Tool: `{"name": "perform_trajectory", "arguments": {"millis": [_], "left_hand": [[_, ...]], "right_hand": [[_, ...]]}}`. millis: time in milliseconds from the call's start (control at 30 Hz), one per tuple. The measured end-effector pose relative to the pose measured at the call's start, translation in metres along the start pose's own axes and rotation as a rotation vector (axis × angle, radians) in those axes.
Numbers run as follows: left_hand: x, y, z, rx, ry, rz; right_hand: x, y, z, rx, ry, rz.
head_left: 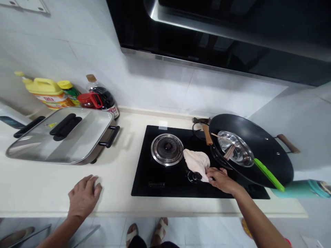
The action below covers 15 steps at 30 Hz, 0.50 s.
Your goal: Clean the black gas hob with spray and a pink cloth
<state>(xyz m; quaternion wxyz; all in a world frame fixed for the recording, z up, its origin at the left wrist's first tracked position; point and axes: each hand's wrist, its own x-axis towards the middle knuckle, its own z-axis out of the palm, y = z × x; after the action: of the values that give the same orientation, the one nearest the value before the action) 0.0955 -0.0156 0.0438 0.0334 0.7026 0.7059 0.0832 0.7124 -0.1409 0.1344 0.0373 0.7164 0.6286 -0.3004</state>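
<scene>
A pale pink cloth (197, 161) lies bunched on the black glass stove (165, 187), between the left burner (167, 149) and the wok. My right hand (221, 179) pinches its lower right corner, just beside the stove's control knob (194, 176), which the cloth partly covers. On the white countertop (116, 186), left of the stove, my left hand (84, 196) rests with its fingers loosely curled and partly hidden; no object shows in it.
A black wok (269, 151) on the right burner holds a metal bowl (232, 148), wooden sticks and a green-handled utensil (269, 175). A lidded electric pan (62, 137) stands left, with bottles (48, 89) behind it. The range hood (219, 44) overhangs the stove.
</scene>
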Motion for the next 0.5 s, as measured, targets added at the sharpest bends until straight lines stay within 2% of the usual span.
{"name": "perform_trajectory", "arguments": {"millis": [233,367,500], "left_hand": [[-0.001,0.0,0.0,-0.006,-0.008,0.012],[-0.001,0.0,0.001,0.003,0.0,0.017],[0.0,-0.001,0.001,-0.004,-0.029,0.007]], "right_hand": [[0.033,-0.005,0.004,-0.029,0.001,-0.022],[0.043,-0.003,0.007,-0.034,0.066,0.067],[0.066,-0.01,-0.001,-0.038,0.115,0.187]]}}
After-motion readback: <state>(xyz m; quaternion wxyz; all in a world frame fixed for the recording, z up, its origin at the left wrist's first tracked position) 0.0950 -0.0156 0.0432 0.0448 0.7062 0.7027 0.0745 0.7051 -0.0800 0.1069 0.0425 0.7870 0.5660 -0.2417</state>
